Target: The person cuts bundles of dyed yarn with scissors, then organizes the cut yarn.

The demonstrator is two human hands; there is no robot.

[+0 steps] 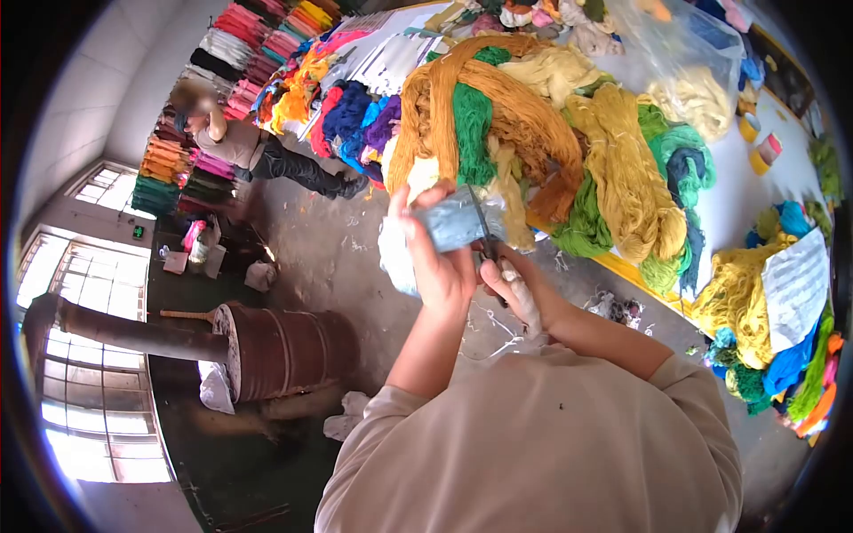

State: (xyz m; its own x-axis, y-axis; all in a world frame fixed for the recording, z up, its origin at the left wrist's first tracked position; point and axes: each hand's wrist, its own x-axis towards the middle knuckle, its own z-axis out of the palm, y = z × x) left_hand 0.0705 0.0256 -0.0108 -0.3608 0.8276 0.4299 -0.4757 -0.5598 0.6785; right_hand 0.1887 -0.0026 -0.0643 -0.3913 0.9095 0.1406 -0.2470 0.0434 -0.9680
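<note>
My left hand (pixel 440 266) is closed around a light blue yarn bundle (pixel 451 222), its fingers up along the bundle's left side. Paler, whitish-blue strands hang at the left of that hand. In my right hand (pixel 531 289) is a pair of dark scissors (pixel 486 233), with a blade lying across the right end of the blue bundle. Whether the blades are apart cannot be made out. White wrapping covers one finger of the right hand. Just beyond both hands, golden-brown yarn hanks (pixel 524 107) and a green hank (pixel 473 133) drape over the table edge.
A white table (pixel 715 213) carries many coloured hanks and a clear plastic bag (pixel 684 44). On the left stand a rusty barrel stove (pixel 289 351) and its pipe. Another person (pixel 235 147) stands near yarn racks (pixel 240 53). Scraps (pixel 613 306) litter the floor.
</note>
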